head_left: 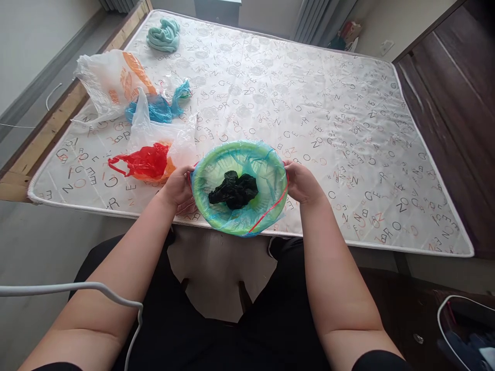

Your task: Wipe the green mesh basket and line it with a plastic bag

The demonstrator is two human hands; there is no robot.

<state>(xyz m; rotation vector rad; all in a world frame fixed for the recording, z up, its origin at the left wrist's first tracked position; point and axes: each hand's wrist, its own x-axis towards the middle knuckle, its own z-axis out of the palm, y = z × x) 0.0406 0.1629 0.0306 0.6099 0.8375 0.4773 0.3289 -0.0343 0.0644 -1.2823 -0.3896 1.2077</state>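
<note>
Between my two hands is a round green bin (pixel 201 206), lined with a thin blue plastic bag that folds over its rim. A crumpled black plastic bag (pixel 234 190) lies inside it. My left hand (pixel 180 185) grips the rim's left side, and my right hand (pixel 303 181) grips the right side. A red drawstring (pixel 266 212) runs across the front right of the liner. Close to my left hand lie a red plastic bag (pixel 145 162) and a whitish translucent bag (pixel 183 136). The bin's lower part is hidden from above.
The bin is at the near edge of a lettered mattress (pixel 309 139). A blue bag (pixel 154 109), a white bag with orange print (pixel 112 85) and a teal cloth (pixel 163 35) lie on its left side. A white cable (pixel 77 287) crosses my left arm.
</note>
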